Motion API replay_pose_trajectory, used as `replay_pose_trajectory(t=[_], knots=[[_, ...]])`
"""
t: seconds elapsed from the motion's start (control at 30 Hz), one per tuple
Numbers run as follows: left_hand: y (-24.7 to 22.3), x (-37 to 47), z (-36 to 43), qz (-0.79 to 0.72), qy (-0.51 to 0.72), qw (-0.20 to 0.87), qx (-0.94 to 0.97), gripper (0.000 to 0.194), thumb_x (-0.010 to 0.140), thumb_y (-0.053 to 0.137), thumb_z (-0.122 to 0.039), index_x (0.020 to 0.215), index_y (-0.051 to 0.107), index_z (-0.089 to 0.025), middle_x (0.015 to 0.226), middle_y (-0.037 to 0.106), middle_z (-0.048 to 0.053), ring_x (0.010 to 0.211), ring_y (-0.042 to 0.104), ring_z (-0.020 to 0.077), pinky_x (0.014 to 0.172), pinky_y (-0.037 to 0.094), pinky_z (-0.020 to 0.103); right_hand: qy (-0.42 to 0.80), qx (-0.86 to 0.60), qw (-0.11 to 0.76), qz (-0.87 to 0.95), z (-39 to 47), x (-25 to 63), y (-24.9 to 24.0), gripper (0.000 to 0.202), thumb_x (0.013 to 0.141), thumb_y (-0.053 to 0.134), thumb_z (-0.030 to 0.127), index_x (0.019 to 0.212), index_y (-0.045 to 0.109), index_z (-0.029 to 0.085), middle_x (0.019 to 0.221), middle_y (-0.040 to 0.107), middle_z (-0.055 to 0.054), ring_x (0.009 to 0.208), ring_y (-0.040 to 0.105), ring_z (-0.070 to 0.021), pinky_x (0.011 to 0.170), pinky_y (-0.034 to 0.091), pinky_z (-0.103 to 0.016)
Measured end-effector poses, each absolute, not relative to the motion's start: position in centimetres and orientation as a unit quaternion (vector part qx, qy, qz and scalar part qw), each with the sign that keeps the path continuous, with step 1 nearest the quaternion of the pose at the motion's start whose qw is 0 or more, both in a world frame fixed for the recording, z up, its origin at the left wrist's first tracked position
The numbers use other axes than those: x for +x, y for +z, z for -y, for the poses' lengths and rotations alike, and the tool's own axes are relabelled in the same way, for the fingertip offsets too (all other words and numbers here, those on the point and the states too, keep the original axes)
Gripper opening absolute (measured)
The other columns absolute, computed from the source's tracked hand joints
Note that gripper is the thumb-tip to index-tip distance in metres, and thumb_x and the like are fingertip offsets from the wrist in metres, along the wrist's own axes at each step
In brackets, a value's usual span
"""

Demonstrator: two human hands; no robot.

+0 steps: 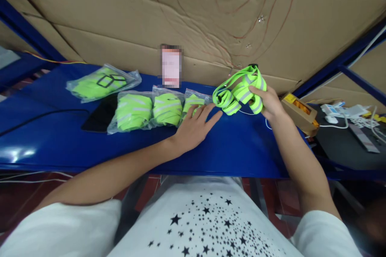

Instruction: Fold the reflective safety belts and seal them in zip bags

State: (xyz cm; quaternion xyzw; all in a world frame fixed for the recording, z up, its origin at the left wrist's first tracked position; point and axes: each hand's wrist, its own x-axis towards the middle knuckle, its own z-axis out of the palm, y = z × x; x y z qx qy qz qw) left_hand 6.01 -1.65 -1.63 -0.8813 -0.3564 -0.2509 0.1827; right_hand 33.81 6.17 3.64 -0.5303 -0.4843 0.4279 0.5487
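Observation:
In my right hand (269,102) is a bundle of neon-yellow reflective straps (245,88) with grey stripes, partly rolled and partly in loose loops, held above the right part of the blue table. My left hand (193,128) is open, palm down, with its fingers spread over a small clear zip bag (193,98) of the same strap; the fingers cover part of that bag. Left of it stand two more clear bags of rolled strap, a middle bag (167,108) and a larger bag (133,111). Farther left lies a flat bag (101,83) of strap with black buckles showing.
A dark flat object (99,118) lies partly under the larger bag. A blurred-out upright card or screen (171,66) leans at the cardboard wall (120,20). Right of the table (169,156) are an open cardboard box (298,114) and a dark surface (340,140) with cables.

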Motion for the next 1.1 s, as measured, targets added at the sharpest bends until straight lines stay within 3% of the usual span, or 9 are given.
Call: replay_pose_trajectory(t=[0.17, 0.37, 0.5, 0.6, 0.67, 0.73, 0.8, 0.93, 1.1], knots=[[-1.3, 6.2, 2.8, 0.226, -0.332, 0.103, -0.91, 0.049, 0.1, 0.059, -0.038, 0.143, 0.05, -0.015, 0.149, 0.053, 0.019, 0.141, 0.048, 0.0314, 0.118, 0.039, 0.047, 0.488, -0.507, 0.509, 0.495, 0.3, 32.4, 7.5, 0.042, 0.062, 0.093, 0.038, 0.093, 0.073, 0.02, 0.08, 0.076, -0.004, 0.071, 0.074, -0.0248, 0.065, 0.067, -0.039], [-1.8, 6.5, 3.8, 0.245, -0.234, 0.079, -0.937, 0.058, 0.106, 0.042, -0.053, 0.151, 0.045, -0.017, 0.15, 0.057, 0.016, 0.128, 0.057, 0.0302, 0.108, 0.036, 0.05, 0.471, -0.521, 0.448, 0.553, 0.3, 33.6, 9.8, 0.043, 0.07, 0.09, 0.044, 0.103, 0.075, 0.02, 0.097, 0.079, -0.008, 0.085, 0.076, -0.0289, 0.084, 0.066, -0.048], [-2.6, 6.5, 3.9, 0.211, -0.19, 0.016, -0.959, 0.048, 0.105, 0.046, -0.052, 0.134, 0.059, -0.015, 0.127, 0.07, 0.014, 0.118, 0.06, 0.0285, 0.107, 0.032, 0.049, 0.274, -0.583, 0.386, 0.661, -4.6, 35.8, 7.8, 0.061, 0.072, 0.088, 0.048, 0.125, 0.07, 0.023, 0.117, 0.074, -0.01, 0.105, 0.071, -0.0315, 0.1, 0.057, -0.057], [-2.4, 6.3, 4.0, 0.174, -0.16, -0.026, -0.971, 0.054, 0.097, 0.059, -0.058, 0.134, 0.059, -0.019, 0.135, 0.064, 0.013, 0.122, 0.057, 0.03, 0.106, 0.032, 0.048, 0.013, -0.615, 0.361, 0.701, -5.8, 36.4, 5.9, 0.064, 0.075, 0.084, 0.045, 0.13, 0.066, 0.017, 0.131, 0.066, -0.016, 0.121, 0.062, -0.0349, 0.111, 0.045, -0.06], [-2.2, 6.2, 4.0, 0.173, -0.162, -0.066, -0.969, 0.063, 0.095, 0.06, -0.064, 0.14, 0.054, -0.021, 0.141, 0.06, 0.013, 0.124, 0.056, 0.03, 0.104, 0.033, 0.046, -0.011, -0.58, 0.34, 0.74, -3.8, 35.8, 5.3, 0.052, 0.089, 0.071, 0.048, 0.131, 0.064, 0.018, 0.127, 0.068, -0.014, 0.118, 0.064, -0.0316, 0.107, 0.049, -0.054], [-2.1, 6.2, 4.1, 0.189, -0.175, -0.097, -0.961, 0.057, 0.1, 0.053, -0.06, 0.141, 0.052, -0.02, 0.14, 0.061, 0.013, 0.123, 0.057, 0.0274, 0.101, 0.035, 0.044, 0.108, -0.522, 0.277, 0.799, -0.1, 34.7, 5.0, 0.038, 0.099, 0.056, 0.051, 0.123, 0.068, 0.025, 0.113, 0.074, -0.008, 0.102, 0.071, -0.0252, 0.095, 0.057, -0.044], [-2.1, 6.4, 4.2, 0.211, -0.185, -0.095, -0.955, 0.045, 0.104, 0.049, -0.048, 0.139, 0.053, -0.019, 0.134, 0.064, 0.011, 0.119, 0.059, 0.0248, 0.1, 0.036, 0.042, 0.199, -0.456, 0.16, 0.853, 4.2, 33.4, 4.5, 0.039, 0.1, 0.055, 0.054, 0.126, 0.069, 0.027, 0.117, 0.075, -0.007, 0.106, 0.071, -0.0254, 0.096, 0.057, -0.043], [-2.2, 7.2, 4.5, 0.228, -0.177, -0.017, -0.957, 0.04, 0.1, 0.057, -0.041, 0.132, 0.058, -0.017, 0.125, 0.067, 0.011, 0.111, 0.06, 0.0263, 0.101, 0.036, 0.045, 0.102, -0.482, 0.066, 0.868, 10.2, 31.4, 1.8, 0.068, 0.094, 0.061, 0.062, 0.148, 0.055, 0.022, 0.142, 0.063, -0.018, 0.128, 0.062, -0.0393, 0.105, 0.051, -0.061], [-2.0, 8.8, 4.7, 0.187, -0.126, 0.089, -0.97, 0.03, 0.1, 0.053, -0.034, 0.114, 0.066, -0.01, 0.108, 0.07, 0.012, 0.099, 0.062, 0.0271, 0.088, 0.042, 0.043, 0.056, -0.518, 0.08, 0.85, 11.8, 29.9, -2.0, 0.072, 0.097, 0.058, 0.056, 0.154, 0.045, 0.014, 0.143, 0.059, -0.024, 0.128, 0.059, -0.0441, 0.099, 0.054, -0.063]])
